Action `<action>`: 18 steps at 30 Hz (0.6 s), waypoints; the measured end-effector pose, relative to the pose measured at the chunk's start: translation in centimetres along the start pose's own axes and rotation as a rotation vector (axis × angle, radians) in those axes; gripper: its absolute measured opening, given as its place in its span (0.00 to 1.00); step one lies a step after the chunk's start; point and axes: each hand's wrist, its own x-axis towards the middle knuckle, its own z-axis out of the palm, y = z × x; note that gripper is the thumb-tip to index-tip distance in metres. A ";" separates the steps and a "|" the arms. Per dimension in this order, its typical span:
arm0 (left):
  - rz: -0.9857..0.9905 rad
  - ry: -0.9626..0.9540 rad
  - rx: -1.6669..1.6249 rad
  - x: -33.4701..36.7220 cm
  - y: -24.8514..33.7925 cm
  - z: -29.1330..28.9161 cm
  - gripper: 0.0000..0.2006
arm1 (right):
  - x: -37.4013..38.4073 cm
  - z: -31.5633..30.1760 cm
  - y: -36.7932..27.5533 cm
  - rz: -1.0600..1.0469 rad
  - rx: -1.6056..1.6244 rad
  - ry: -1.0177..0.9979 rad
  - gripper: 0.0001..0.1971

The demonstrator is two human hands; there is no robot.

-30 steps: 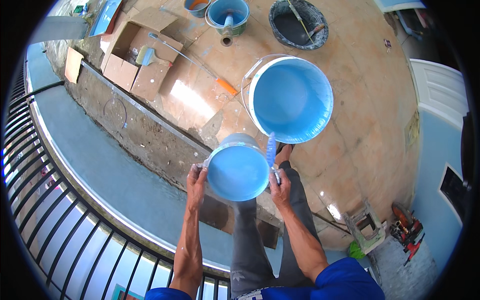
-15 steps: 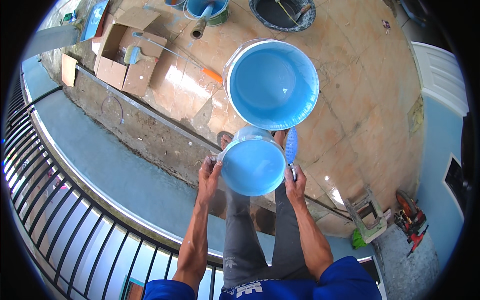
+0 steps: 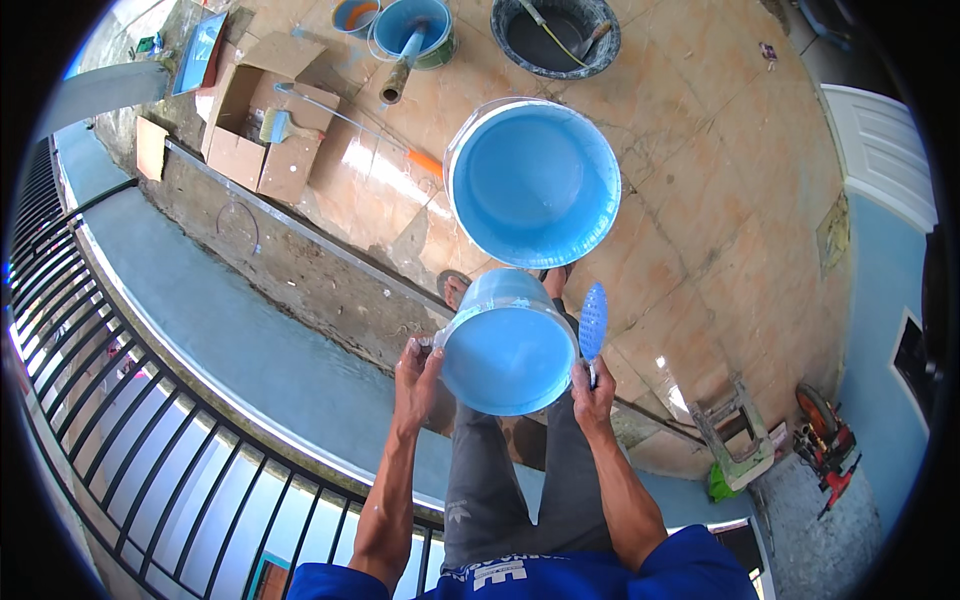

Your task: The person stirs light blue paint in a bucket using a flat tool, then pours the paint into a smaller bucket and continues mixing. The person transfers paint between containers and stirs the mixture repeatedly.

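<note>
Between my hands, above my legs, I carry a small bucket (image 3: 508, 360) whose inside is light blue. It is tipped with its mouth toward me; how full it is I cannot tell. My left hand (image 3: 416, 375) grips its left rim. My right hand (image 3: 594, 388) holds the right rim and also the handle of a blue perforated ladle (image 3: 594, 322), whose head points away from me. Just beyond, by my feet, a larger pail (image 3: 530, 180) with light blue paint stands on the tiled floor, its wire handle lowered to the left.
An open cardboard box (image 3: 235, 160) carries a wide brush (image 3: 285, 127) and an orange-handled rod (image 3: 425, 161). Farther off stand a paint bucket (image 3: 435, 50) and a dark basin (image 3: 510, 45). A ledge and black railing (image 3: 130, 385) run at left; a stool (image 3: 735, 430) is at right.
My hands have drawn the small bucket slightly toward me, away from the larger pail. The ladle in my right hand has come clear of my foot and stands farther right.
</note>
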 end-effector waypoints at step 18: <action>0.164 0.082 0.023 1.7 5.8 2.1 0.10 | 4.4 -1.3 -6.2 -0.189 -0.200 -0.033 0.14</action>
